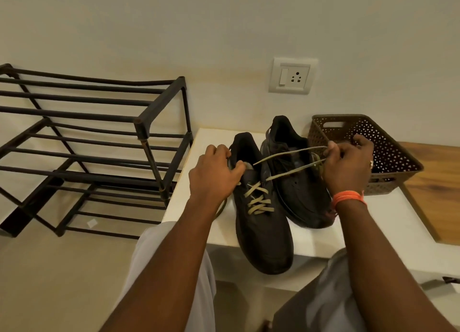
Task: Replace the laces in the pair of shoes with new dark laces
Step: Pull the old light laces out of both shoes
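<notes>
Two dark shoes stand side by side on a white low table [388, 222]. The near left shoe [263, 234] carries a light tan lace [258, 198] crossed through its lower eyelets. My left hand [214, 172] grips this shoe at its collar. My right hand [348, 165] pinches the two loose strands of the tan lace and holds them stretched up and to the right over the other shoe [296, 172], which shows no lace. An orange band sits on my right wrist.
A brown perforated basket [388, 152] stands on the table right behind my right hand. A black metal shoe rack [94, 142] stands on the floor to the left. A wall socket [291, 76] is above the shoes. Wooden surface at far right.
</notes>
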### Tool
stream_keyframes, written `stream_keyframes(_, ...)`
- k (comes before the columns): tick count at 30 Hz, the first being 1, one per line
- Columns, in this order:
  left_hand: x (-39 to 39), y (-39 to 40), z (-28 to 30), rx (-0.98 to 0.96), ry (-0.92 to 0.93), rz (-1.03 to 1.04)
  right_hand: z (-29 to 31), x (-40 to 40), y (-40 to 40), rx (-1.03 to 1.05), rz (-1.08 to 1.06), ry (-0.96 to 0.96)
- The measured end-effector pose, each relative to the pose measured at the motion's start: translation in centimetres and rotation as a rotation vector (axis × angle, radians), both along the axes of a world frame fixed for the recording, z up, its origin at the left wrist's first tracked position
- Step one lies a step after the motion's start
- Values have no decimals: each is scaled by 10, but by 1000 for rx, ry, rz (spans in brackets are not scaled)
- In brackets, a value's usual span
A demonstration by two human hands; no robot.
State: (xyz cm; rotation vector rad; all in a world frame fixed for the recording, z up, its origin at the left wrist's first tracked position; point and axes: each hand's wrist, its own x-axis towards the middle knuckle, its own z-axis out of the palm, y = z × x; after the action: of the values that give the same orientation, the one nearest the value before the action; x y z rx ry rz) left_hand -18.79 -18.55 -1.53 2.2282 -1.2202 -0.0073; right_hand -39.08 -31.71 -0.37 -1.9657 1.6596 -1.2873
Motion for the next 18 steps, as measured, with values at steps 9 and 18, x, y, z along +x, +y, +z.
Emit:
stream_keyframes(9, -6, 24, 4, -111, 256, -211, 0, 51, 55, 93, 879, 341)
stream_keyframes(18, -37, 9, -12, 131, -83, -345, 3, 27, 43, 349, 929, 492)
